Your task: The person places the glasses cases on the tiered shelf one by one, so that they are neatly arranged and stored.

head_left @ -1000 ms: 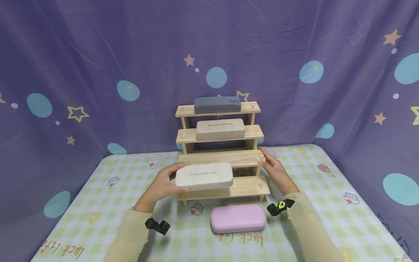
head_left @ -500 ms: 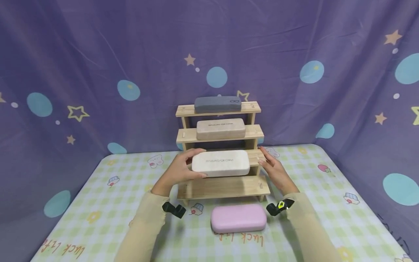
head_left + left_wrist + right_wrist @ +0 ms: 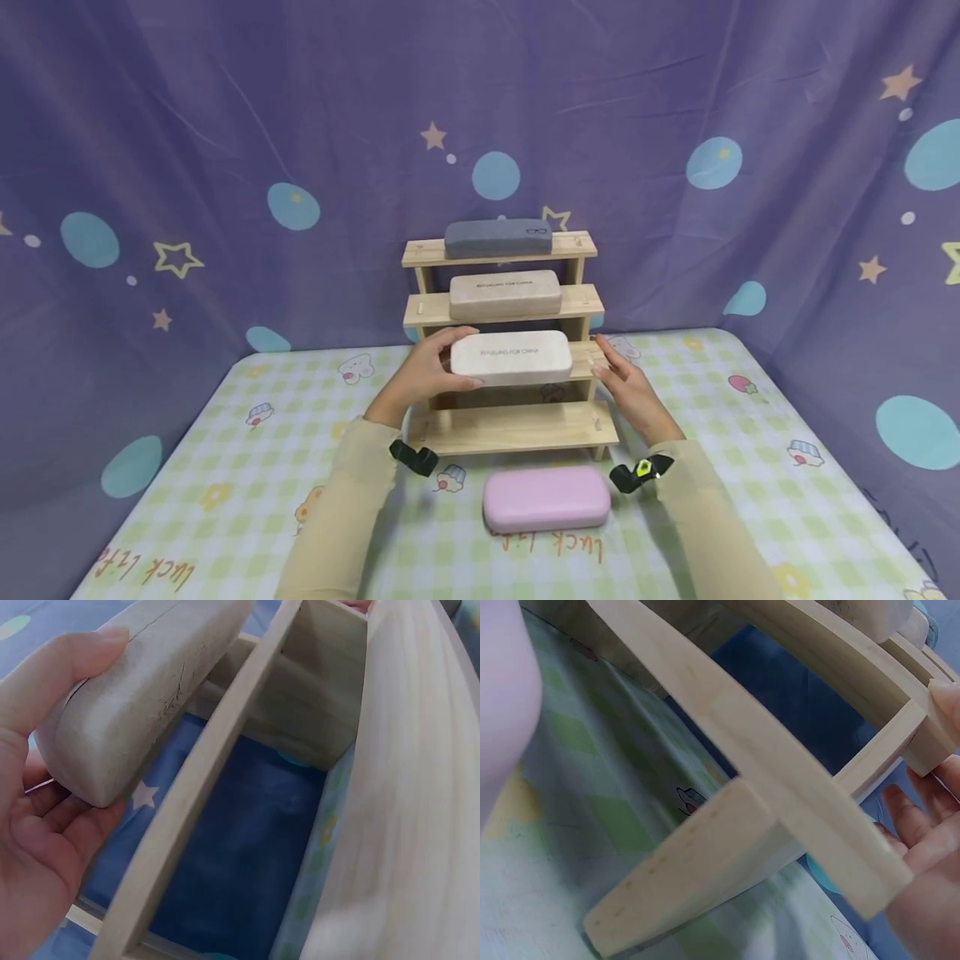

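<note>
My left hand (image 3: 426, 375) grips the left end of a white glasses case (image 3: 512, 358), its thumb and fingers on opposite long sides. The case overlaps the second board from the bottom of a four-tier wooden display rack (image 3: 510, 427). In the left wrist view the case (image 3: 150, 697) is tilted beside the rack's boards. My right hand (image 3: 636, 393) holds the right end of that same board, and the right wrist view shows the thumb on the wood and fingers curled beneath.
A blue-grey glasses case (image 3: 498, 239) rests on the top tier and a beige one (image 3: 506, 297) on the tier below. A pink glasses case (image 3: 547, 500) lies on the checked tablecloth (image 3: 247, 492) in front. A purple curtain (image 3: 360, 100) hangs behind.
My left hand has carried the white case away from me and to the right, from in front of the rack's lower tiers up to the second board. My right hand has stayed put.
</note>
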A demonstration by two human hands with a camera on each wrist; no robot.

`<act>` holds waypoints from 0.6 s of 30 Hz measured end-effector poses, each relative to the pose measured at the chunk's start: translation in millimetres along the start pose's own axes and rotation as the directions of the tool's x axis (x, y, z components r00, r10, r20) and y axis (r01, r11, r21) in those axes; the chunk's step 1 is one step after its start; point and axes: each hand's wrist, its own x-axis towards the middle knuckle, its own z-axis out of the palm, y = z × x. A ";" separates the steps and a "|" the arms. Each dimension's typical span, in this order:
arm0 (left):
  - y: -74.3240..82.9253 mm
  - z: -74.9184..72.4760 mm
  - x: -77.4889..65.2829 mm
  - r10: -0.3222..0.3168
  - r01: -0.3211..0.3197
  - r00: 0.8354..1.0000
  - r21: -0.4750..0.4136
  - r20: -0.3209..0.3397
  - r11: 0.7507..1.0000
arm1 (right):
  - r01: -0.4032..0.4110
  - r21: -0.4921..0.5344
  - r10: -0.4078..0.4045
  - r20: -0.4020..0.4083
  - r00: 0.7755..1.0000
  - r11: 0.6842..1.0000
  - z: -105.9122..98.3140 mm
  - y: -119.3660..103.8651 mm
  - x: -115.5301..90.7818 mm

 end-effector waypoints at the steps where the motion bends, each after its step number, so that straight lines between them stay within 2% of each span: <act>1: -1.6 0.1 0.9 0.001 -0.001 1.000 -0.009 0.005 1.000 | -0.002 0.006 0.002 0.003 1.000 1.000 0.1 -0.1 -0.2; 4: -6.0 0.2 3.4 -0.012 0.012 1.000 -0.017 0.011 1.000 | -0.004 0.002 0.004 0.006 1.000 1.000 0.7 -0.5 -1.3; 14: -18.2 -0.2 8.9 -0.072 0.072 0.997 0.041 0.017 0.997 | -0.014 -0.011 0.013 -0.010 1.000 1.000 2.4 -2.4 -4.2; 18: -17.6 -0.4 10.5 -0.087 0.086 0.996 0.072 0.020 0.994 | -0.009 -0.010 0.009 -0.013 1.000 1.000 1.7 -2.5 -2.8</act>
